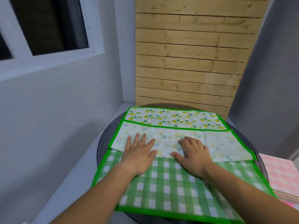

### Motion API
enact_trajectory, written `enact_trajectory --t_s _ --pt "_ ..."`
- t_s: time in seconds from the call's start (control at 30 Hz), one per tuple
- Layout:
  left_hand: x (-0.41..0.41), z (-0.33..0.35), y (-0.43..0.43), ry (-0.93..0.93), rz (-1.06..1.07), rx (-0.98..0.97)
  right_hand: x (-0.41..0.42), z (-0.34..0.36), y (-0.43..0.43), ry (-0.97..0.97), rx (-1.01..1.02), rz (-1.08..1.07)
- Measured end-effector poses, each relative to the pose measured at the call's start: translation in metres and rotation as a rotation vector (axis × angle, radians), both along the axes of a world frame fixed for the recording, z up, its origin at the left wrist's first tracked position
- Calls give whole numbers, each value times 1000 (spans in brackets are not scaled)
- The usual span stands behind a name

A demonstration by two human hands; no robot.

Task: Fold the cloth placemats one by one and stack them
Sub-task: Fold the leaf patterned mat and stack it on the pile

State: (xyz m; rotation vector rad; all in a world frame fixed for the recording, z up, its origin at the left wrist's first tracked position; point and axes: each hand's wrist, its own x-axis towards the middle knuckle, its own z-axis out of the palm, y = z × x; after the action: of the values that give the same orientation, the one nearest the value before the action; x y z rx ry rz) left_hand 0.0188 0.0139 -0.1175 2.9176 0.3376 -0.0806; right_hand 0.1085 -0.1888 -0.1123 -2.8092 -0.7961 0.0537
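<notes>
A leaf-print placemat (174,118) with a green border lies on the round dark table (103,143). Its near part is folded over, so the pale underside (226,143) faces up. Beneath it, toward me, lies a green-and-white checked placemat (169,188) with a green border. My left hand (139,152) lies flat with spread fingers on the folded pale part, at its near left. My right hand (192,152) presses flat on the same fold, just to the right. Neither hand grips anything.
A stack of pink checked placemats (281,173) sits at the right edge. A wooden slat panel (191,62) stands behind the table. Grey walls close in on both sides, with a window (45,26) up left.
</notes>
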Motion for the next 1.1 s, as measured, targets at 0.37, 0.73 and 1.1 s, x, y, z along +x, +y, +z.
enact_trajectory --t_s 0.37,0.73,1.1 --pt "-36 1 83 -18 142 3 -2 3 2 0 -25 -1" --pt "28 10 -24 -113 -101 -82 -2 -1 4 -32 13 -1" --pt "38 0 -31 42 -58 18 20 -6 -35 41 -36 103"
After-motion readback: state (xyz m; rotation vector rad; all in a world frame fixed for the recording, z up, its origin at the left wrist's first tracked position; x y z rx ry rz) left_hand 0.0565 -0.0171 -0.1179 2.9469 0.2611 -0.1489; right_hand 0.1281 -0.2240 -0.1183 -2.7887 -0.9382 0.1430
